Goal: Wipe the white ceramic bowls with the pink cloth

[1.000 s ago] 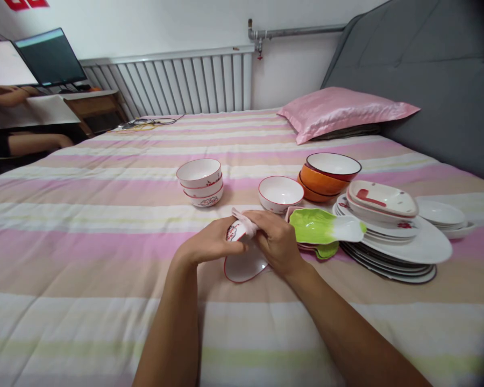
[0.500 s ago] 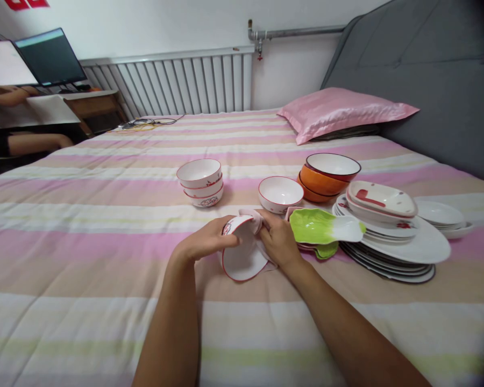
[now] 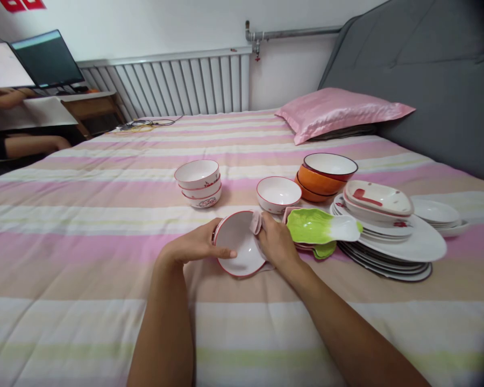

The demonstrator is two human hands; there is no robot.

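Observation:
A white bowl with a red rim (image 3: 244, 252) is tilted between my hands, its inside facing me. My left hand (image 3: 197, 243) grips its left side, thumb over the rim. A pale pink cloth (image 3: 255, 222) is pinched in my right hand (image 3: 276, 240) at the bowl's right rim. Behind my left hand stands a stack of three similar bowls (image 3: 197, 174). One more red-rimmed bowl (image 3: 279, 193) sits behind my right hand. Green leaf-shaped dishes (image 3: 312, 226) lie just right of my right hand.
Orange bowls (image 3: 320, 180) are stacked behind a pile of white plates (image 3: 427, 242) at the right. A pink pillow (image 3: 342, 112) lies near the grey headboard (image 3: 423, 80). Cables (image 3: 145, 124) rest on the striped bed's far edge. A person's arm (image 3: 8, 99) shows by the monitors at left.
The held bowl has turned so that more of its round opening faces me. My left hand has shifted slightly left, and the cloth stays at the right rim.

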